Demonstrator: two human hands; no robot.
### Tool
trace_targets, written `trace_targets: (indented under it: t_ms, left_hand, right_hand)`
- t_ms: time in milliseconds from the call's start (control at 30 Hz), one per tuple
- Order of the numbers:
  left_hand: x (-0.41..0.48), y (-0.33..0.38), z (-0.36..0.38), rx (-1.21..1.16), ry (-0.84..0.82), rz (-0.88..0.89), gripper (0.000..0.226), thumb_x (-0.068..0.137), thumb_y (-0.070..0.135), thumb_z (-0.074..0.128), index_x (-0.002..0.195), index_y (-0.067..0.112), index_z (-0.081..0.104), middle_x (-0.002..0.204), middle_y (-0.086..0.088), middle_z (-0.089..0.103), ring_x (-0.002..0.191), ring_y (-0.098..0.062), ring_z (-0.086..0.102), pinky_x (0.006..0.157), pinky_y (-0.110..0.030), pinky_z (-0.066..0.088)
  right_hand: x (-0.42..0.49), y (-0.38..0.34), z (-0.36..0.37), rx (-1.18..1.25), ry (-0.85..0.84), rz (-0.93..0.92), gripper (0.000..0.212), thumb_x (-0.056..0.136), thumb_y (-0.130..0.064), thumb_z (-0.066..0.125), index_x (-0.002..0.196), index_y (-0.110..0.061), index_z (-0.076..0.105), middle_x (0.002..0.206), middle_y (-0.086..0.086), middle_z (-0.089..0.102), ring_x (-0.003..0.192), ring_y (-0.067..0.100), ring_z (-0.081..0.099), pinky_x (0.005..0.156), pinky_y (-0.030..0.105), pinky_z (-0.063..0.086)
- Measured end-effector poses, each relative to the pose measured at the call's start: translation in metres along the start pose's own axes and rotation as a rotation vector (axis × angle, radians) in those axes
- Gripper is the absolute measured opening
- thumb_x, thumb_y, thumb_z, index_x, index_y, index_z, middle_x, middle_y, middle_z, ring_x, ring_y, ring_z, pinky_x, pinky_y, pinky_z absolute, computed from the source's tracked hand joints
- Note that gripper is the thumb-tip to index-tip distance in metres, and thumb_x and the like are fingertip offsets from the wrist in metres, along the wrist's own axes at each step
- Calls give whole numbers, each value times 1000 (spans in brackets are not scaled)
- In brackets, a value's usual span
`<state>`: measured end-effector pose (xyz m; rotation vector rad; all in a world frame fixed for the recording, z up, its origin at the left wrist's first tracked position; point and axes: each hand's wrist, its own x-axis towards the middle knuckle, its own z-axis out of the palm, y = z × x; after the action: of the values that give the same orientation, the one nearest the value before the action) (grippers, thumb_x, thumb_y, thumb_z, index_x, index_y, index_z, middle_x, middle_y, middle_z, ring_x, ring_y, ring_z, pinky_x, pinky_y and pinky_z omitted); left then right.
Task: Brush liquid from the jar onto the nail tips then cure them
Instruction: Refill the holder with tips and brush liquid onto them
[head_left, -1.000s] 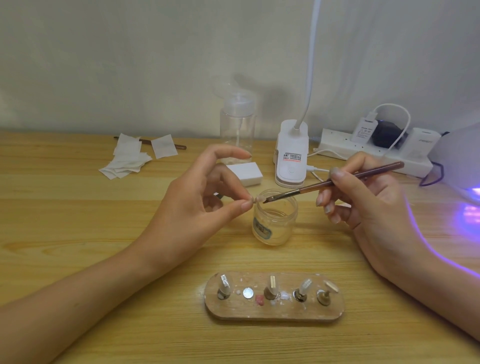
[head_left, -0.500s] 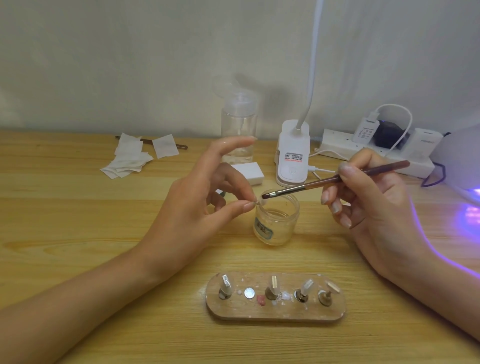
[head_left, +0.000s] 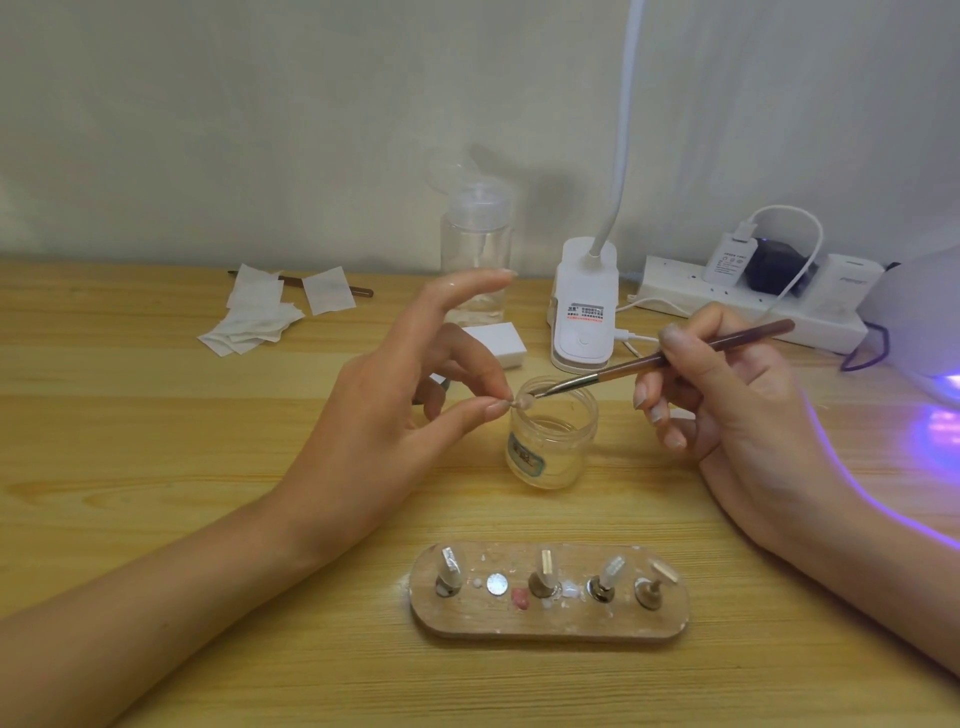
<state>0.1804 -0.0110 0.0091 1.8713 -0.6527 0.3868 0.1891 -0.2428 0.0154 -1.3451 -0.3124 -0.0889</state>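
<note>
Head view: left hand (head_left: 384, 415) pinches nail tip (head_left: 522, 401), right hand (head_left: 737, 410) grips brush (head_left: 613, 375) above labelled jar (head_left: 550, 452), writing unreadable; pale wooden table (head_left: 156, 467).

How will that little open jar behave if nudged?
The jar looks squat and wide-mouthed, so it would probably slide rather than tip. It has no lid on, so a hard jolt might spill it. Its smooth clear wall may be slippery.

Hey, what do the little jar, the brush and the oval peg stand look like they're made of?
Jar: clear and glossy, see-through walls; glass or hard plastic, can't tell which. Brush: reddish-brown glossy handle, probably lacquered wood, with a shiny silvery ferrule, likely metal. Peg stand: matte wood, visible grain, spattered with pale dried drips.
</note>
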Motion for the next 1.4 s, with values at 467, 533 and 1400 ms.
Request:
trace_targets:
  t_ms: [467,533,1400]
  left_hand:
    - [0,0,0,11,0,8,63,87,12,71,141,31,45,88,10,70,92,-17,68,66,-19,47]
    - [1,0,0,15,0,11,63,87,12,70,141,31,45,88,11,69,91,-16,68,67,-17,46]
    - [0,0,0,15,4,9,59,87,14,70,139,32,47,88,11,70,89,-15,68,66,-18,45]
  right_hand:
    - [1,-1,-1,19,35,-8,22,85,-31,66,70,-25,52,60,3,60,50,8,51,41,16,38]
    - [1,-1,0,32,-17,-24,19,84,-33,65,69,-27,55,62,4,62,52,9,54,43,16,40]
    - [-2,-2,2,-73,30,-109,20,90,-22,57,70,-26,53,58,6,60,50,13,53,44,20,42]
